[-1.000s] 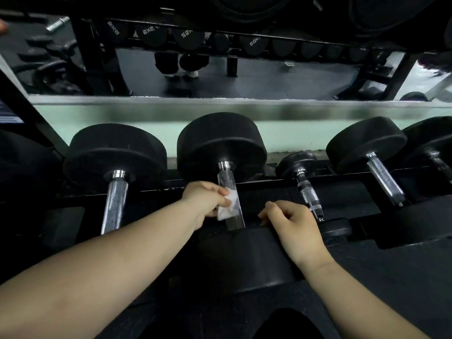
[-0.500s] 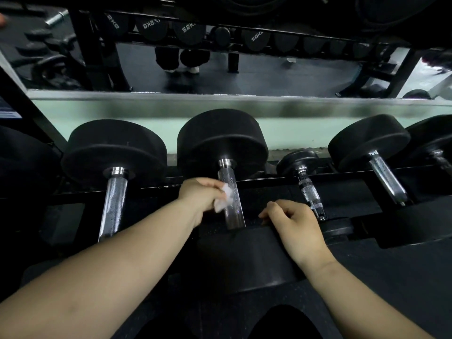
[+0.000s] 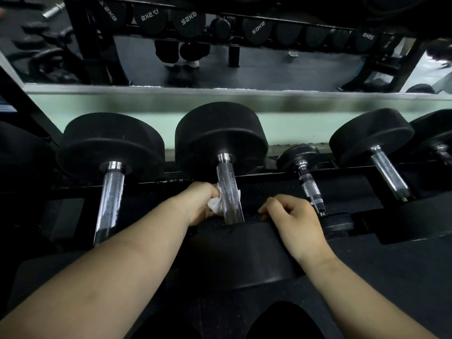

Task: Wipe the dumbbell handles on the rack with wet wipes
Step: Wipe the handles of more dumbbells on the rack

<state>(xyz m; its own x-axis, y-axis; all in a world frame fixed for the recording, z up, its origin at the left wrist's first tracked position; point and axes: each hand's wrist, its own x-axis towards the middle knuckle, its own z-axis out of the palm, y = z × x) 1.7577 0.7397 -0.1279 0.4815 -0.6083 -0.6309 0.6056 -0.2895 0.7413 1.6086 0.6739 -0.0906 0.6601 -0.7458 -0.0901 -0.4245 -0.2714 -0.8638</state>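
Far to the left of the fingers, a chrome knurled handle of the large black dumbbell [image 3: 110, 204] is seen lying untouched on the black steel rack [image 3: 269, 176]. Whether it has been wiped already cannot be told, as no wet sheen is made out.

Next, the left hand [image 3: 199, 204] is found at work. Its fingers [image 3: 208, 189] are closed around a crumpled white wet wipe [image 3: 216, 204], which is pressed against the left flank of the middle dumbbell's chrome knurled handle [image 3: 228, 189], low down near the front head. This handle is judged to be the one in progress, with its upper stretch beyond the fingers and its right flank probably yet to be covered.

Just right of that, the right hand [image 3: 291, 221] is laid on the broad black rubber front head [image 3: 244, 255] of the same dumbbell, fingers [image 3: 269, 209] curled over its top edge, apparently to steady it.

Beyond those fingers to the right, three more are counted: the slim chrome handle of a small dumbbell [image 3: 309, 189], just beside the knuckles, then a longer chrome handle [image 3: 389, 178], and at the far edge a partly cut-off chrome handle [image 3: 442, 154]. None is touched. The job is judged midway at best, with the right-hand handles probably left to do.
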